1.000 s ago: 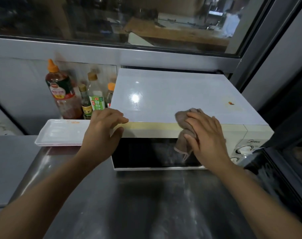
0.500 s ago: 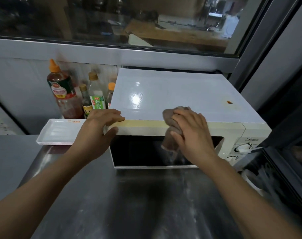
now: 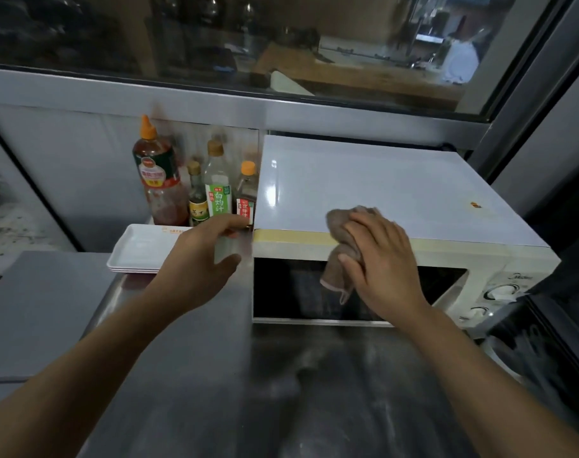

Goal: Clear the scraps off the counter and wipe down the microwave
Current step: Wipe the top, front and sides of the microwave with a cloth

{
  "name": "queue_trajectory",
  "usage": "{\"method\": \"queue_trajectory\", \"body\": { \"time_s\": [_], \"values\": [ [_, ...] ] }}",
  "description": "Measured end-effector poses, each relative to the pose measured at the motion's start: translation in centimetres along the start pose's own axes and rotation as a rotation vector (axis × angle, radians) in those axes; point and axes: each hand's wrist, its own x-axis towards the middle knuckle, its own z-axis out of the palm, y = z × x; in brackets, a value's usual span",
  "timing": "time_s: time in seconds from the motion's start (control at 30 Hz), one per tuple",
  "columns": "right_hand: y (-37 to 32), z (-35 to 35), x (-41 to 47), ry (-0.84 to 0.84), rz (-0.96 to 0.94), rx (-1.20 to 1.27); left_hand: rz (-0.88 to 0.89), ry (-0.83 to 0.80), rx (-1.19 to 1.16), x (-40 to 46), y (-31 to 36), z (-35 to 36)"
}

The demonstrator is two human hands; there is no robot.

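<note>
right hand pressing cloth, microwave

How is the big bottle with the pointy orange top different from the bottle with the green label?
The big bottle holds reddish sauce; the green-label bottle looks clear and pale. The big bottle has a pointed orange nozzle and a red label, while the green-label bottle has a flat tan cap. The big bottle is taller and wider. Both stand upright beside the microwave.

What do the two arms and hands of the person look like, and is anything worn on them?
Both forearms are bare as far as the picture shows: no sleeve, glove, watch or bracelet is visible. The left hand and the right hand show no ring, though the left fingers are blurred. Each arm enters from a lower corner of the head view.
</note>
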Motion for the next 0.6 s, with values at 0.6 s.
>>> {"method": "queue_trajectory", "body": {
  "time_s": [0.6],
  "values": [
    [-7.7, 4.7, 2.0, 0.134, -0.175, -0.151, 0.094, 0.027, -0.075, 1.6, -0.9, -1.1]
  ]
}}
